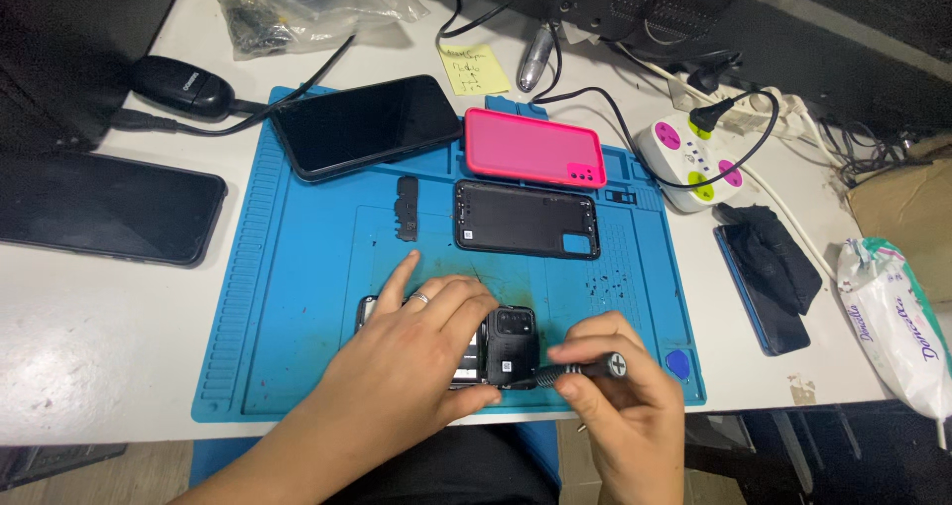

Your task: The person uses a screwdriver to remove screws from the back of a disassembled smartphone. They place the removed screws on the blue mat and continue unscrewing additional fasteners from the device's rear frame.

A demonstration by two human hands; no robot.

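Observation:
My left hand (421, 351) lies flat on an opened black phone (511, 344) on the blue work mat (297, 297), fingers spread, a ring on one finger. Only the phone's camera end shows past my fingers. My right hand (620, 401) pinches a small screwdriver (580, 369), its tip touching the phone's lower corner near the camera block. Further back on the mat lie a black back cover (526, 219), a pink phone case (533, 147), a small black plastic part (407, 208) and a dark phone screen (365, 125).
A second dark phone (104, 208) lies left of the mat. A white power strip (689, 153) with cables stands at the right. A blue phone under a black cloth (769, 257), a tissue pack (897, 322), a yellow note (473, 69) and a plastic bag (307, 4) lie around.

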